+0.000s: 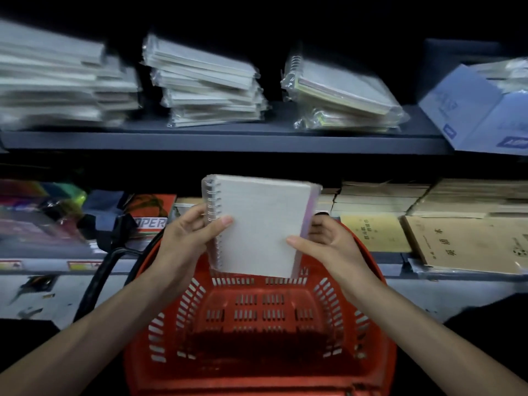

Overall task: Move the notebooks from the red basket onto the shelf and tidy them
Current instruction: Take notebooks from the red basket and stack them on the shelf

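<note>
A stack of white spiral-bound notebooks (261,224) is held upright above the red basket (257,318). My left hand (188,238) grips its spiral side, thumb on the front cover. My right hand (325,244) grips the opposite edge. The basket's slotted floor below shows bare, with no notebooks visible in it. The dark upper shelf (223,140) carries three piles of plastic-wrapped notebooks: a wide left pile (57,81), a middle pile (205,84) and a right spiral-bound pile (343,95).
A light blue cardboard box (483,112) sits at the upper shelf's right end. The lower shelf holds brown exercise books (457,241) on the right and colourful packets (37,215) on the left. The basket's black handle (105,267) hangs to its left.
</note>
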Motion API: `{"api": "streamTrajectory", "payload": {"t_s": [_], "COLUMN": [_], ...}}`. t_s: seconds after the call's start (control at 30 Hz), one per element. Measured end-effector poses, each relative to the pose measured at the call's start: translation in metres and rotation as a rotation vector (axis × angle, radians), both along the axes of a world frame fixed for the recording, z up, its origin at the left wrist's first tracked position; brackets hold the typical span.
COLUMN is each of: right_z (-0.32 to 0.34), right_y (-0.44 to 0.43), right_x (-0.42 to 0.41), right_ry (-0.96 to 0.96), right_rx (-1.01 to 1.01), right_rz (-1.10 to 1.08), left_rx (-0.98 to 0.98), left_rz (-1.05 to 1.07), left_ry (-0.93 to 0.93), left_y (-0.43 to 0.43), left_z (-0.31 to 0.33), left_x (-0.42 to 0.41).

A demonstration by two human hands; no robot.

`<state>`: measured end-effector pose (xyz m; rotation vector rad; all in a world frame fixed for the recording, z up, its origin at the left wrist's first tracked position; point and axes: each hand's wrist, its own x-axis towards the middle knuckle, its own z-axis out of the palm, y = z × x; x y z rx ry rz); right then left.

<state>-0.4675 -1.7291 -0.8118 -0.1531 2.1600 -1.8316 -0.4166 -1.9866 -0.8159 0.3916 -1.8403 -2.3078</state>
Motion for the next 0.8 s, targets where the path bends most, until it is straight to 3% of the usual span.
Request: {"api": "streamTrajectory", "payload": {"t_s": [0.23,0.37,0.53,0.67,0.8], "right_z": [0.008,0.018,0.031,0.049,0.063], "right_y": [0.002,0.000,0.011,0.019,0.027], "right_x": [0.008,0.013,0.012,0.008,0.006], "right_ry": [0.067,0.066,0.072,0.088,0.104], "right_rx": [-0.097,-0.248,-0.327,-0.433,-0.494], "right_rz": [0.101,0.066,-0.018,-0.053,-0.062], "left_rx": [0.216,0.096,-0.226,-0.203,-0.173], "left_rz": [-0.022,0.001,-0.041,-0.177,-0.146], "left_ry": [0.007,0.059,0.121,0.130,0.185], "left_y": [0.004,0.004,0.011,0.022,0.032], "left_z": [0.023,0.036,0.047,0.052,0.068], "left_x": [-0.006,-0.009,-0.008,-0.005,-0.011]}}
